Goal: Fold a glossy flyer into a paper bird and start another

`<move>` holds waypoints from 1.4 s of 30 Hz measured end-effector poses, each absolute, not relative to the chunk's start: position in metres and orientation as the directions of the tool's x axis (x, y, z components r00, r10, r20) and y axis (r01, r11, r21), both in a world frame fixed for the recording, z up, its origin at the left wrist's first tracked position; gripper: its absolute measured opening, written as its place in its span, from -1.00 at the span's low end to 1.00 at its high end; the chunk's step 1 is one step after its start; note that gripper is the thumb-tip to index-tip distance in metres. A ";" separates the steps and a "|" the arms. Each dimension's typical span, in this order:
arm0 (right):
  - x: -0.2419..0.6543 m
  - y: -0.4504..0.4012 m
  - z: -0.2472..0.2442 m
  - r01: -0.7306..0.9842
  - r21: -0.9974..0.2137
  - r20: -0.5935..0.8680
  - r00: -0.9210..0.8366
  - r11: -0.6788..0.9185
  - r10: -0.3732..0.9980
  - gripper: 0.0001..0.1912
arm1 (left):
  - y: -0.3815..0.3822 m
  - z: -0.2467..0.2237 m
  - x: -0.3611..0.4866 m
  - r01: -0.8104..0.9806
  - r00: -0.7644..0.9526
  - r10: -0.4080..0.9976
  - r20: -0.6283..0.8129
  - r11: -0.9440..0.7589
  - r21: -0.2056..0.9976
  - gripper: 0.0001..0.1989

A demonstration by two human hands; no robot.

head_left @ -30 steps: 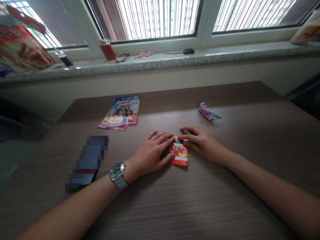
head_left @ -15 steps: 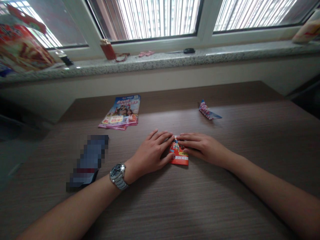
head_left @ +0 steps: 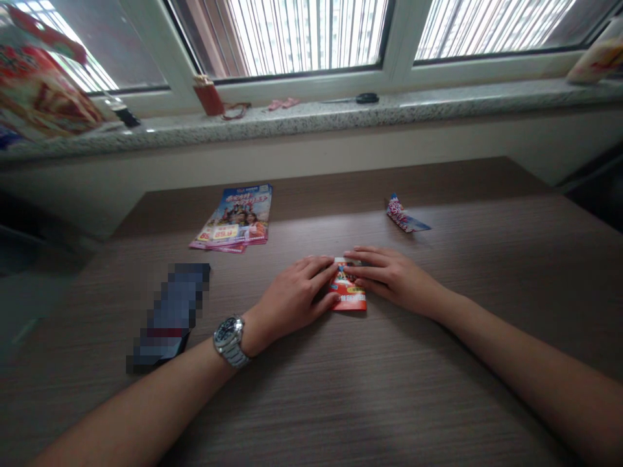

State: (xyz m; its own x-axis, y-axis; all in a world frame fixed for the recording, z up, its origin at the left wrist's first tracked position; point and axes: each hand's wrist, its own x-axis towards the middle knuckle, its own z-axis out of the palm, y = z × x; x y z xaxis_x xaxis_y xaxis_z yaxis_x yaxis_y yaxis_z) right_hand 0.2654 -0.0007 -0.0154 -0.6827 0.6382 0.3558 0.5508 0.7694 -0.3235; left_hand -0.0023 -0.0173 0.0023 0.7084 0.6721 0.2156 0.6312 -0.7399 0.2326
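A small folded leaflet (head_left: 354, 299), red with cartoon print and white lettering, lies on the table between my hands. My left hand (head_left: 302, 290) rests at its left edge, with the index fingertip and thumb tip apart on the paper. The other left fingers are partly hidden behind the index finger. From the other side, my right hand (head_left: 387, 272) reaches over the leaflet. Its fingers are stretched out and slightly spread, covering the upper right part. Neither hand is closed round the paper.
On the brown table (head_left: 311, 402) are a stack of printed flyers (head_left: 238, 217), a folded paper piece (head_left: 403, 215) and a pixelated phone-like dark object (head_left: 170, 311). A stone sill (head_left: 302, 120) behind holds a red box (head_left: 209, 97) and a dark-handled tool (head_left: 366, 98).
The leaflet's lower edge has shifted slightly away from me. My right hand has moved a little up and left, its fingers more spread. My left hand stays nearly in place.
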 end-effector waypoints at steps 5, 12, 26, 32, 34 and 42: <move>0.266 -0.004 -0.015 0.550 -0.357 0.380 -0.653 0.755 0.655 -0.67 | -0.018 0.004 -0.003 0.657 0.694 0.692 0.199 -0.722 0.217 -0.49; 0.268 -0.010 -0.016 0.544 -0.413 0.337 -0.653 0.730 0.678 -0.59 | -0.018 0.004 -0.004 0.658 0.695 0.692 0.192 -0.721 0.217 -0.49; 0.268 -0.011 -0.015 0.559 -0.411 0.298 -0.664 0.720 0.685 -0.54 | -0.020 0.006 -0.003 0.671 0.683 0.709 0.177 -0.705 0.231 -0.49; 0.272 -0.012 -0.012 0.560 -0.405 0.275 -0.680 0.723 0.680 -0.43 | -0.020 0.006 -0.004 0.670 0.679 0.711 0.183 -0.703 0.240 -0.47; 0.273 -0.012 -0.011 0.557 -0.403 0.261 -0.691 0.726 0.674 -0.41 | -0.020 0.007 -0.003 0.673 0.678 0.713 0.178 -0.700 0.240 -0.47; 0.277 -0.016 -0.007 0.572 -0.393 0.207 -0.708 0.720 0.675 -0.26 | -0.021 0.008 -0.003 0.677 0.682 0.713 0.165 -0.700 0.228 -0.46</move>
State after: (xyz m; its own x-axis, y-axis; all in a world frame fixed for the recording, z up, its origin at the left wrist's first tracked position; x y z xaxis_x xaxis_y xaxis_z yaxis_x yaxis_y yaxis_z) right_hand 0.2767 -0.0156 -0.0068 -0.7085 0.6747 0.2068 0.5715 0.7205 -0.3928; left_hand -0.0032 -0.0205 0.0083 0.6818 0.7128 0.1646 0.6767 -0.7000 0.2281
